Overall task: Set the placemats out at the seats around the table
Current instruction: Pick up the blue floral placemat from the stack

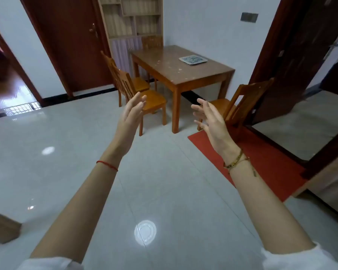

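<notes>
A wooden dining table (pixel 170 63) stands ahead against the far wall. A flat stack of pale patterned placemats (pixel 193 59) lies near the table's right side. My left hand (pixel 132 114) and my right hand (pixel 210 116) are both raised in front of me, well short of the table, palms facing each other. Both hands hold nothing and their fingers are spread. Wooden chairs stand at the seats: two on the left (pixel 133 90), one at the far end (pixel 152 42), one at the near right (pixel 240 102).
Glossy grey floor tiles (pixel 86 152) stretch between me and the table. A red mat (pixel 261 162) lies on the floor at the right by an open dark door (pixel 293 55). A shelf unit (pixel 131 20) stands behind the table. Another doorway opens at far left.
</notes>
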Motion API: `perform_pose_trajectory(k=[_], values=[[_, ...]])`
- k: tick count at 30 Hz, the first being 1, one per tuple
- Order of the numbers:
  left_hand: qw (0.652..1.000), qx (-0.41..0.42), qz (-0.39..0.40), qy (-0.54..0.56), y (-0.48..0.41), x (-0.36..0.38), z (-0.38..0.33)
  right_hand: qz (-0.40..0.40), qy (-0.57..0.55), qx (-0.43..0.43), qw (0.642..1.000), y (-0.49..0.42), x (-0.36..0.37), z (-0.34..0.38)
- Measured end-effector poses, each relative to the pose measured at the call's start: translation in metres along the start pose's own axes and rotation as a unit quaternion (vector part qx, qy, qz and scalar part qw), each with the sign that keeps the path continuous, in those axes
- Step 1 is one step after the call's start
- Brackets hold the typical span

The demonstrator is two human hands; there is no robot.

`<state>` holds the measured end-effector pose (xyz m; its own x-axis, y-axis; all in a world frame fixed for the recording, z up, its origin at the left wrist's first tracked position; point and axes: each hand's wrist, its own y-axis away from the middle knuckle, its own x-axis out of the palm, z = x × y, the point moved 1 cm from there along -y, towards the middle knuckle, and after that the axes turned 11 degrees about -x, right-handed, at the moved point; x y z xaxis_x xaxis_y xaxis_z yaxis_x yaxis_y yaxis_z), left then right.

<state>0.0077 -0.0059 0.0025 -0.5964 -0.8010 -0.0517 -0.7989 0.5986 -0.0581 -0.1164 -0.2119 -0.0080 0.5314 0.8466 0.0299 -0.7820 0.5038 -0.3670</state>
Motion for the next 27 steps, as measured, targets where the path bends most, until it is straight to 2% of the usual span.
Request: perform_pose_trajectory(k=[7,16,21,27], values=[[0.999,-0.041,-0.026,-0.002,-0.013,0.015,0.028,-0.009,-0.019,0.038,0.999,0.001,-0.015,-0.022],[0.998,-0.062,-0.023,0.025,-0.075,0.034,0.063,-0.036,-0.027,0.066,0.997,-0.042,-0.041,-0.07],[0.997,-0.066,-0.011,0.032,-0.143,0.041,0.08,-0.045,-0.025,0.082,0.995,-0.095,-0.053,-0.107],[0.997,-0.06,-0.005,0.042,-0.258,0.047,0.077,-0.045,-0.014,0.069,0.997,-0.2,-0.066,-0.142]])
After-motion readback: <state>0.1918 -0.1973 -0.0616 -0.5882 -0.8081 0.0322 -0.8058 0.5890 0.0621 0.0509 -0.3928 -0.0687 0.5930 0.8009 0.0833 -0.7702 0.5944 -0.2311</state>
